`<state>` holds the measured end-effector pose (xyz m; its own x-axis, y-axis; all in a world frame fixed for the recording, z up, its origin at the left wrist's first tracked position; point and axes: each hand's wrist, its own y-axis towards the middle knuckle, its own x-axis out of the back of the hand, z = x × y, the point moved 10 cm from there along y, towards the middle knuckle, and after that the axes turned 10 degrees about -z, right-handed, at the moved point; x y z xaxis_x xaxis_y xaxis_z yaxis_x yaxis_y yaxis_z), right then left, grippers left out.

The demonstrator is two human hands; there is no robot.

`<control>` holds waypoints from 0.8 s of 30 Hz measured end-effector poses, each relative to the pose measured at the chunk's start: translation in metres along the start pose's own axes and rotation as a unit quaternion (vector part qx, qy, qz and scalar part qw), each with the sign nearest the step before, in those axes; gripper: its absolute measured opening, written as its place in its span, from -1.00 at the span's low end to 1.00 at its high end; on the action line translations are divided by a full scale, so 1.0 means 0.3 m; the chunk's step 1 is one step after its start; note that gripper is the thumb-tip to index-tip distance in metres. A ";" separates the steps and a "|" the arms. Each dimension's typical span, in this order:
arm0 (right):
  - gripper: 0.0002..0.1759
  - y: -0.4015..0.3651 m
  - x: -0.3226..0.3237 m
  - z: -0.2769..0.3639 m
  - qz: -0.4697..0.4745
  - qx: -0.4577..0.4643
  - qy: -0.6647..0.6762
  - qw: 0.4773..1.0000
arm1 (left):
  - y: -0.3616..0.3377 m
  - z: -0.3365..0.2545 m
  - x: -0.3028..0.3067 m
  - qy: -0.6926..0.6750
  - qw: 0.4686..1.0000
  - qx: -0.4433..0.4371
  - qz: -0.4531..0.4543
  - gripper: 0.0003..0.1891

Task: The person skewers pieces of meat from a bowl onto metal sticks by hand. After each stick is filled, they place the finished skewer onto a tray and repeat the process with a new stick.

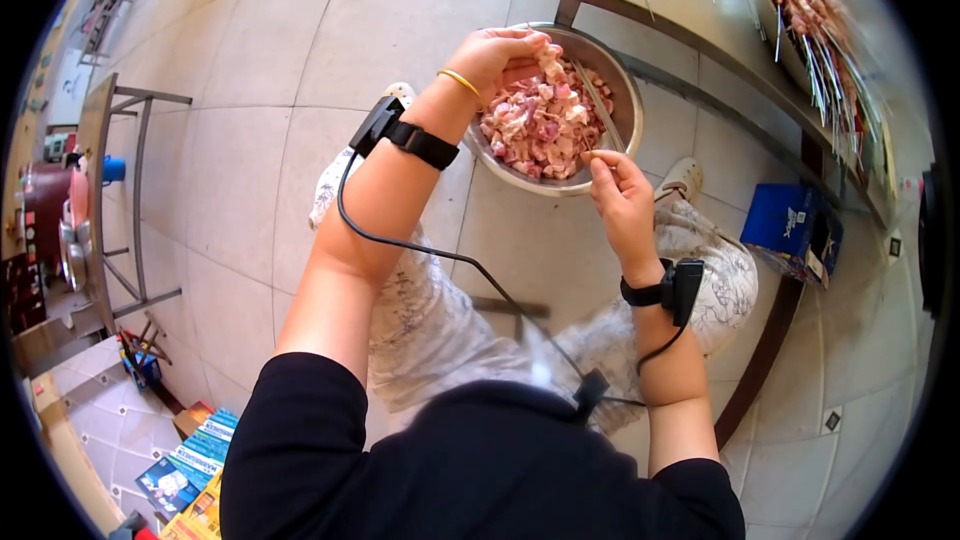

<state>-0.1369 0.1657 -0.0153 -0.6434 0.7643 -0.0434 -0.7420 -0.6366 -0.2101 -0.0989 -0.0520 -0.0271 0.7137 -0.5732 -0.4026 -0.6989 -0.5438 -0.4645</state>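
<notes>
A steel bowl [634,120] of raw cut meat [535,130] sits low in front of me, between my legs. My left hand [503,58] is over its far left rim, fingers pinched on a pale piece of meat [549,62]. At the near right rim, my right hand [622,198] is closed, with thumb and forefinger together on the end of a thin skewer; most of that skewer is hard to make out against the meat. Several metal skewers [602,108] lie across the bowl's right side, just beyond my right fingertips.
A metal-edged table [690,15] stands at the upper right, bearing loose skewers and a tray of skewered meat [805,5]. Below it, a blue box [780,225] rests on the floor. A metal-legged table [100,190] stands left; colourful boxes [185,480] lie lower left. Cables run along my arms.
</notes>
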 end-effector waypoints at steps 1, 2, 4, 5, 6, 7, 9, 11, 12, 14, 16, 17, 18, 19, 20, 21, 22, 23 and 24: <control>-0.79 0.001 -0.001 -0.007 0.002 -0.007 0.009 1.000 | -0.003 0.004 -0.005 0.006 1.000 0.003 -0.003 -0.70; -0.79 0.002 -0.003 -0.013 0.004 -0.014 0.018 1.000 | -0.004 0.008 -0.009 0.012 1.000 0.007 -0.007 -0.70; -0.79 -0.001 -0.007 -0.015 0.006 -0.023 0.030 0.999 | -0.001 0.004 -0.021 0.005 1.000 0.000 0.002 -0.71; -0.79 -0.003 -0.008 -0.011 0.005 -0.024 0.033 0.999 | 0.000 0.004 -0.026 0.002 1.000 -0.003 0.005 -0.71; -0.79 -0.005 -0.010 -0.008 0.005 -0.025 0.035 0.999 | -0.003 0.004 -0.040 -0.004 1.000 -0.005 0.021 -0.70; -0.79 -0.004 -0.009 -0.005 -0.001 -0.030 0.042 0.999 | -0.010 0.004 -0.057 -0.009 0.999 -0.006 0.038 -0.69; -0.78 0.000 -0.007 0.003 -0.012 -0.040 0.056 0.998 | -0.029 0.012 -0.085 -0.015 0.998 0.003 0.053 -0.68; -0.78 0.008 0.001 0.009 -0.017 -0.019 0.061 0.998 | -0.064 0.030 -0.123 -0.014 0.998 0.025 0.055 -0.68; -0.78 0.011 0.007 0.012 -0.020 -0.008 0.063 0.998 | -0.073 0.053 -0.137 0.002 0.996 0.024 0.088 -0.68; -0.78 0.011 0.009 0.010 -0.025 -0.010 0.051 0.998 | -0.089 0.111 -0.152 0.055 0.992 0.056 0.095 -0.71; -0.79 0.013 0.010 0.010 -0.025 0.000 0.039 0.999 | -0.097 0.127 -0.167 0.038 0.993 0.055 0.099 -0.76; -0.79 0.015 0.010 0.009 -0.024 0.011 0.034 0.999 | -0.098 0.135 -0.167 0.040 0.993 0.057 0.099 -0.77; -0.79 0.016 0.010 0.010 -0.022 0.022 0.030 0.999 | -0.099 0.140 -0.169 0.043 0.992 0.058 0.099 -0.79; -0.79 0.017 0.013 0.005 -0.023 0.016 0.033 0.999 | -0.099 0.143 -0.171 0.033 0.993 0.061 0.096 -0.79; -0.79 0.018 0.016 0.002 -0.024 0.011 0.036 0.999 | -0.098 0.147 -0.177 0.031 0.992 0.059 0.104 -0.79; -0.79 0.019 0.018 -0.001 -0.025 0.006 0.039 0.999 | -0.095 0.153 -0.180 0.028 0.992 0.058 0.113 -0.78; -0.80 0.019 0.021 -0.003 -0.025 0.004 0.048 0.999 | -0.096 0.153 -0.188 0.026 0.991 0.056 0.121 -0.78; -0.81 0.019 0.025 -0.007 -0.025 0.001 0.056 0.998 | -0.099 0.158 -0.195 0.039 0.990 0.054 0.125 -0.76; -0.82 0.019 0.026 -0.009 -0.024 -0.002 0.064 0.998 | -0.107 0.164 -0.202 0.052 0.989 0.053 0.129 -0.75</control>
<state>-0.1456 0.1682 -0.0196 -0.5781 0.8005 -0.1581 -0.7702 -0.5993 -0.2182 -0.1174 0.0303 -0.0267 0.5001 -0.7476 -0.4369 -0.8439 -0.3078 -0.4393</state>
